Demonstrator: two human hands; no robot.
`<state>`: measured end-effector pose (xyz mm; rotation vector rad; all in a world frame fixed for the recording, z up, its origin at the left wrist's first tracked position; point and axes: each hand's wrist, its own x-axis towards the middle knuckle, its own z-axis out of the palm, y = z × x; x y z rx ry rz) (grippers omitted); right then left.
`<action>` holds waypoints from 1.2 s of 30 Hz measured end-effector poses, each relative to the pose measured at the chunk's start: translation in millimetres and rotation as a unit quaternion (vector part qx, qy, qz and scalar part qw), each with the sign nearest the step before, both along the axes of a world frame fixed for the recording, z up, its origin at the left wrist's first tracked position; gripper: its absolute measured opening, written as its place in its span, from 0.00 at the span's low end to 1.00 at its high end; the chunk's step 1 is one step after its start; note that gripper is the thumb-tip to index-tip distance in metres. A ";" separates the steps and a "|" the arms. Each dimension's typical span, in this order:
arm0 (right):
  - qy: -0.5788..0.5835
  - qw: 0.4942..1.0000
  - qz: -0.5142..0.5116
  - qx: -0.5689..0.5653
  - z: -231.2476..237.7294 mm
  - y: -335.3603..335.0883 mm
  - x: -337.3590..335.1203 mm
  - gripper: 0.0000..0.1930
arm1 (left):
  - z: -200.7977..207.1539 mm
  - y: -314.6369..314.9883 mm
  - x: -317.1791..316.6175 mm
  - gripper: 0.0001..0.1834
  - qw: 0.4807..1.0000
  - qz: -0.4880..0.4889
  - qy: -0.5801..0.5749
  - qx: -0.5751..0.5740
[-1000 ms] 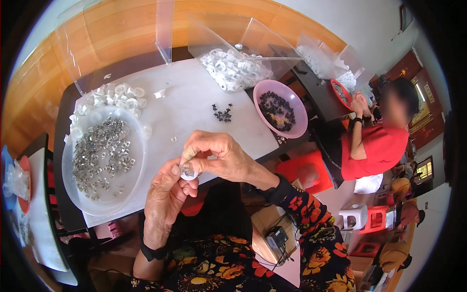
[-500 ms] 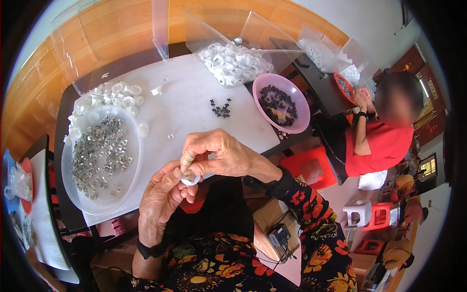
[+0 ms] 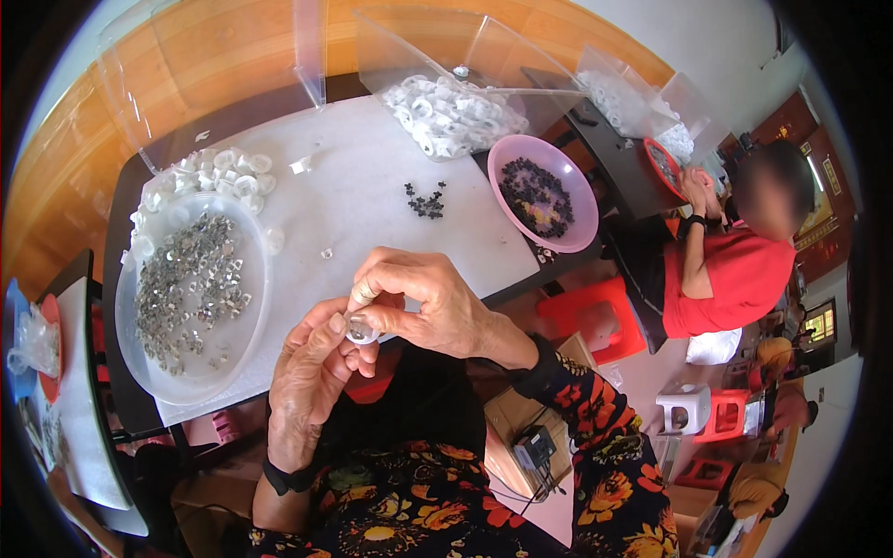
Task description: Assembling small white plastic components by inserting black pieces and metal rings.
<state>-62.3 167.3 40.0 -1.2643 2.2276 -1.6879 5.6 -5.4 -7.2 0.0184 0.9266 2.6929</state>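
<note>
In front of my chest, my left hand (image 3: pixel 309 379) and my right hand (image 3: pixel 430 302) meet around a small round white plastic ring (image 3: pixel 362 331). The left thumb and fingers grip its left side and underside. From above, the right thumb and forefinger pinch its rim, partly hiding what lies inside. To the left of my hands, an oval translucent tub (image 3: pixel 258 321) holds a spread of small shiny metal clips (image 3: pixel 186 293). Similar white rings (image 3: pixel 223 172) are heaped behind that tub. A few small black parts (image 3: pixel 426 202) lie on the white tabletop (image 3: pixel 358 158).
A pink bowl (image 3: pixel 583 209) with black parts stands at the table's right edge. Behind it, a clear acrylic bin (image 3: pixel 544 104) holds many white rings. A person in a red shirt (image 3: pixel 730 279) sits at the right, near red stools (image 3: pixel 605 321). Another table (image 3: pixel 79 409) stands at the left.
The ring has tilted a little and sits slightly higher between my fingers. Both hands stay together on it, and the view has shifted slightly.
</note>
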 end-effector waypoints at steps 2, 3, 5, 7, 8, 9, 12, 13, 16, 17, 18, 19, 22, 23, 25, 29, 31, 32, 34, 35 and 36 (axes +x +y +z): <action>0.017 1.000 -0.017 -0.008 -1.9 -0.3 2.9 0.06 | -1.2 -0.2 1.0 0.16 1.000 0.008 -0.004 0.001; 0.016 1.000 -0.016 -0.009 -1.6 -0.6 4.5 0.06 | -1.9 -0.3 1.3 0.16 1.000 0.013 -0.008 0.002; 0.025 0.999 -0.039 0.002 0.9 -0.5 8.6 0.05 | -4.1 0.0 1.4 0.16 1.000 0.020 -0.004 0.002; 0.028 0.998 -0.054 0.000 -1.6 1.1 11.1 0.05 | -4.8 0.6 1.8 0.16 1.000 0.026 -0.002 0.002; 0.032 0.997 -0.068 -0.003 -2.9 2.0 12.4 0.06 | -4.0 1.5 2.2 0.16 0.999 0.037 0.000 0.001; 0.031 0.997 -0.068 -0.003 -3.0 3.3 14.2 0.06 | -3.5 2.5 2.6 0.16 0.999 0.049 0.003 0.001; 0.037 0.996 -0.083 0.013 -0.9 3.4 18.7 0.07 | -2.6 5.1 4.1 0.16 0.997 0.069 0.010 -0.014; 0.047 0.996 -0.081 -0.005 -0.6 2.2 19.9 0.09 | -2.7 5.9 4.1 0.16 0.998 0.068 0.010 -0.013; 0.053 0.995 -0.077 -0.035 -5.1 -1.3 21.6 0.11 | -3.2 6.4 4.5 0.17 0.997 0.073 0.020 -0.018; 0.050 0.995 -0.076 -0.048 -7.0 -2.2 21.7 0.12 | -3.6 6.2 4.5 0.17 0.997 0.072 0.017 -0.014; 0.050 0.995 -0.076 -0.048 -8.1 -3.2 21.7 0.12 | -3.7 5.9 4.5 0.17 0.997 0.070 0.015 -0.011; 0.062 0.994 -0.082 -0.044 -9.5 -3.9 22.0 0.12 | -3.3 5.2 4.4 0.17 0.997 0.070 0.014 -0.010; 0.114 0.989 -0.091 -0.016 -8.8 -2.7 20.8 0.12 | -1.8 2.8 4.1 0.18 0.999 0.049 -0.008 0.001; 0.154 0.984 -0.093 0.008 -8.0 -2.6 19.7 0.13 | -2.1 2.0 4.3 0.18 0.999 0.046 -0.008 -0.003; 0.209 0.973 -0.102 0.004 -6.3 -4.4 18.4 0.13 | -2.0 2.0 4.5 0.18 0.999 0.044 -0.009 -0.006; 0.228 0.965 -0.129 0.001 -10.3 -4.7 22.1 0.13 | -4.0 8.5 4.7 0.17 0.997 0.071 0.006 -0.012; 0.181 0.974 -0.139 -0.009 -13.2 -7.4 25.7 0.11 | -3.9 13.8 6.4 0.16 0.996 0.087 0.030 -0.017; 0.084 0.986 -0.137 -0.036 -14.3 -9.4 27.9 0.09 | -2.1 17.8 7.9 0.15 0.992 0.115 0.043 -0.041; -0.013 0.989 -0.133 -0.063 -17.9 -11.2 30.2 0.08 | -0.7 20.4 10.8 0.14 0.986 0.143 0.056 -0.065; -0.103 0.984 -0.107 -0.102 -22.6 -10.6 30.0 0.06 | -0.4 20.7 12.4 0.13 0.973 0.167 0.096 -0.126; -0.192 0.968 -0.080 -0.139 -25.0 -10.9 30.2 0.05 | 0.4 20.9 13.3 0.12 0.955 0.190 0.135 -0.186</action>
